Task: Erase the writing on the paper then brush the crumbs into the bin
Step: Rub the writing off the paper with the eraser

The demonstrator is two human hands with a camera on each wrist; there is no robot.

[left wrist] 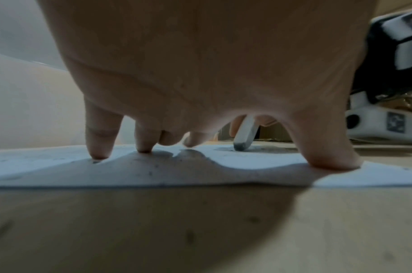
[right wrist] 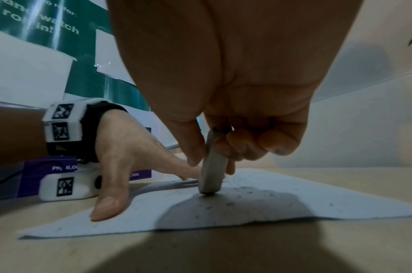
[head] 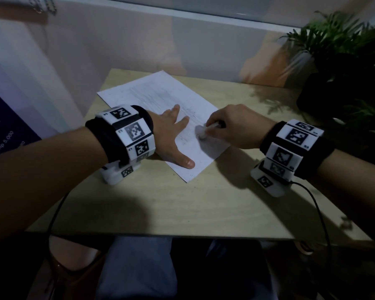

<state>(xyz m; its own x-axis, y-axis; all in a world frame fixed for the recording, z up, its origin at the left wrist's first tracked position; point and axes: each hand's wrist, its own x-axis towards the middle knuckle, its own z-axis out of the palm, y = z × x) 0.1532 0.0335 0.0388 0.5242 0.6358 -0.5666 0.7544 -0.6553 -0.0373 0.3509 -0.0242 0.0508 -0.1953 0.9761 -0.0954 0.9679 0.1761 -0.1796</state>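
My left hand [head: 171, 135] lies flat holding the paper [head: 160, 94] on the table [head: 204, 202] while my right hand [head: 232, 126] pinches the eraser [right wrist: 212, 173] and rubs, so faint marks and crumbs [right wrist: 228, 204] remain, and I see no bin.

potted plant [head: 342, 53], perhaps posters [right wrist: 48, 24].

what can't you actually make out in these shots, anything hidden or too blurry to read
- Bin: in no view, so its place is unknown.
- Writing on the paper: faint grey lines in the head view, too small and blurred to read.
- Eraser top end: hidden inside the right hand in the right wrist view.
- Paper under the left hand: covered by the palm in the head view.
- Crumbs: tiny dark specks, uncountable.
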